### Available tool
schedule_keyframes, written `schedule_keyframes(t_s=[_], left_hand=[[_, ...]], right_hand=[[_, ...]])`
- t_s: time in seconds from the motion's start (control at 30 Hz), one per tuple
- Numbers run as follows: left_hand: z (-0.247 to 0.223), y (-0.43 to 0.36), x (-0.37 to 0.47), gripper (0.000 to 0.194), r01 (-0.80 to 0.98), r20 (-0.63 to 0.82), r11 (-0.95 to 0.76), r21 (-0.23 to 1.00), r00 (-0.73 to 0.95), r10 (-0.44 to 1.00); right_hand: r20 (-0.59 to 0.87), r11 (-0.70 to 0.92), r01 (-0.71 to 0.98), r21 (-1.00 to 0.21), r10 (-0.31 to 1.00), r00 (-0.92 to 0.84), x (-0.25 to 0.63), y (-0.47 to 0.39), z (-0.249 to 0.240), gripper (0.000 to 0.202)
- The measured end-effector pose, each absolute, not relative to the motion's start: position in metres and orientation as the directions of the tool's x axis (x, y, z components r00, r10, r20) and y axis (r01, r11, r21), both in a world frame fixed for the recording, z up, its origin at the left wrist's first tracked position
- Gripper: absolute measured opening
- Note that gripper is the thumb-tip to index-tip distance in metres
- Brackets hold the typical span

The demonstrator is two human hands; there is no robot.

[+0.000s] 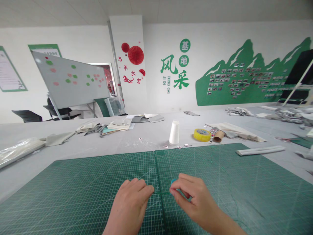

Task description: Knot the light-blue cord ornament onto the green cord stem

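Two green cutting mats lie side by side, the left mat (85,186) and the right mat (207,169), with a dark seam between them. Just left of the seam, my left hand (133,199) is closed, thumb and fingers pinched at the end of a thin green strip (165,193). The strip spans the seam between both hands. Right of it, my right hand (193,195) pinches the strip's other end with thumb and forefinger. A small blue piece (173,180) shows at the right fingertips; what it is cannot be made out.
Beyond the mats stand a white thread cone (174,132), a yellow tape roll (202,134) and a cardboard tube (218,136). Grey cloth pieces (119,124) lie at the back left, more cloth (234,130) at the right. A rolled cloth (260,150) rests on the right mat's far edge.
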State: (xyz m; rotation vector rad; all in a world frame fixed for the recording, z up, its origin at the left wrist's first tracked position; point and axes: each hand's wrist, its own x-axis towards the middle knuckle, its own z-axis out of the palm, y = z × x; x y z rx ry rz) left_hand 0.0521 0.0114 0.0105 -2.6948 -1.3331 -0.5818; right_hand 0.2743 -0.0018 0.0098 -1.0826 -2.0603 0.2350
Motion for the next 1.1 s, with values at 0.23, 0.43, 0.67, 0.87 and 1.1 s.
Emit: schedule_keyframes(t_s=[0.23,0.43,0.67,0.87,1.1], left_hand=[[0.008,0.012,0.048,0.028,0.805,0.473,-0.547,0.228,0.399,0.786],[0.007,0.015,0.047,0.025,0.752,0.382,-0.451,0.481,0.283,0.88],[0.008,0.019,0.047,0.024,0.61,0.261,-0.352,0.71,0.236,0.936],[0.008,0.022,0.047,0.021,0.447,0.188,-0.299,0.843,0.275,0.943],[0.016,0.018,0.05,0.021,0.415,0.196,-0.389,0.822,0.436,0.878]], right_hand=[[0.643,0.67,0.634,-0.387,0.689,-0.334,0.271,-0.004,0.006,0.02],[0.635,0.665,0.647,-0.372,0.691,-0.346,0.266,-0.004,0.001,0.024],[0.58,0.645,0.598,-0.476,0.741,-0.338,0.262,-0.002,-0.006,0.025],[0.487,0.538,0.519,-0.664,0.838,-0.245,0.262,0.002,-0.01,0.024],[0.354,0.393,0.237,-0.889,0.916,-0.191,0.265,0.009,-0.008,0.027]])
